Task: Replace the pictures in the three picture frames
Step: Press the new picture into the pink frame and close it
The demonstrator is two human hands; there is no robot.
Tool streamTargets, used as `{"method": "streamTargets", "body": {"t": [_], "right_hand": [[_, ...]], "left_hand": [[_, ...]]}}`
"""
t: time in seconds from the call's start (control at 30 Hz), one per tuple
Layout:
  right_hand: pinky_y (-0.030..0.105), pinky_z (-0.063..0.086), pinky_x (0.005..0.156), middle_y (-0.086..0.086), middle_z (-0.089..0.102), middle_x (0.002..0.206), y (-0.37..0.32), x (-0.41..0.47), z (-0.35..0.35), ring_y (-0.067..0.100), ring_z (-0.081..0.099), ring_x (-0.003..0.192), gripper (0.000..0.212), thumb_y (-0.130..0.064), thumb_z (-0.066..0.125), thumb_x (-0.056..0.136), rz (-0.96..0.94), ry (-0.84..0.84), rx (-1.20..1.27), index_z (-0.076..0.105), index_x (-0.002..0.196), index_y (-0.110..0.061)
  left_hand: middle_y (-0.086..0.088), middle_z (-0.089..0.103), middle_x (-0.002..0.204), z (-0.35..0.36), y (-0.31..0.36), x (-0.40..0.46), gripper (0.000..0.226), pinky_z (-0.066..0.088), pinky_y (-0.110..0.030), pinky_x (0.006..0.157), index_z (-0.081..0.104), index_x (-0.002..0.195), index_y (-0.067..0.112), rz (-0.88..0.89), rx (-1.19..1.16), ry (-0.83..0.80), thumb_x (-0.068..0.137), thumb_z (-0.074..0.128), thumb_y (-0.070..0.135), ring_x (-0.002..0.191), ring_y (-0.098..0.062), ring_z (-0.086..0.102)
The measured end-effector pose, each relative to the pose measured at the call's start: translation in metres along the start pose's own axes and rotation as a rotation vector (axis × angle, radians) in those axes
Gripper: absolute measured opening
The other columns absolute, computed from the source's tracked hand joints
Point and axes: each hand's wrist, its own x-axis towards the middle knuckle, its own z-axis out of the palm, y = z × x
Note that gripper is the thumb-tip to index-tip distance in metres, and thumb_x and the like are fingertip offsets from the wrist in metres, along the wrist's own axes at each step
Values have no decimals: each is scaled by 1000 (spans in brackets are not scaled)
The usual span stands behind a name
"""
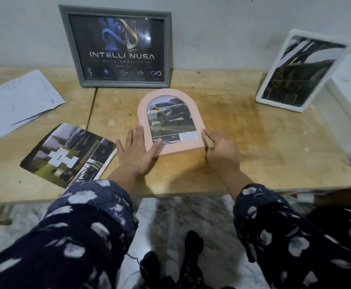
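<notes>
- The pink arched frame point(168, 122) lies in the middle of the wooden table point(253, 147), face up, with a picture of a silver car under its arched window
- The left hand point(138, 152) lies flat against the frame's lower left edge, fingers straight and spread, thumb resting over the bottom corner of the glass
- The right hand point(222, 152) is curled round a small wooden peg point(207, 140) (apparently the frame's stand) just beside the frame's lower right corner
- A grey frame point(116, 46) with a dark "INTELLI NUSA" poster leans upright against the wall behind the pink one
- A white frame point(299, 69) stands tilted at the far right, holding a dark picture
- A loose printed photo sheet point(68, 155) lies flat on the table to the left, near the left hand, with white papers point(18, 103) further back
</notes>
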Motion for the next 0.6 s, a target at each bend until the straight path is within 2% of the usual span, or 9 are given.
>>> {"method": "streamTargets", "body": {"t": [0.1,0.27,0.37,0.5,0.6], "right_hand": [[38,30,111,6,42,147,-17,-6,11,23,33,138,52,-2,42,89,49,-172,-136,46,139,-16],[38,9,119,6,29,154,-47,-21,33,19,18,144,60,0,39,85,-61,-268,-203,34,144,-12],[35,0,119,5,20,158,-66,-27,40,18,11,147,65,3,36,86,-146,-349,-143,28,148,-13],[31,3,119,5,27,156,-85,-36,45,16,17,146,63,6,39,85,-224,-392,-27,35,145,-13],[28,21,113,6,44,147,-88,-33,34,19,35,139,57,5,43,84,-224,-397,56,50,137,-15]], "left_hand": [[4,2,163,-8,-1,-2,70,-11,-50,117,3,155,24,-22,-138,-42,96,6,61,148,-12,-11],[6,3,162,-31,14,-20,56,-14,-39,117,12,154,28,-121,-488,-129,102,14,51,147,-17,-13],[8,2,162,-34,15,-22,56,-13,-40,117,13,153,30,-116,-548,-154,102,16,51,147,-17,-11],[8,2,161,-37,15,-22,55,-13,-39,117,13,153,29,-122,-577,-167,102,15,51,147,-16,-11],[6,0,162,-37,14,-20,55,-15,-39,116,13,153,29,-132,-582,-146,103,13,50,147,-15,-13]]}}
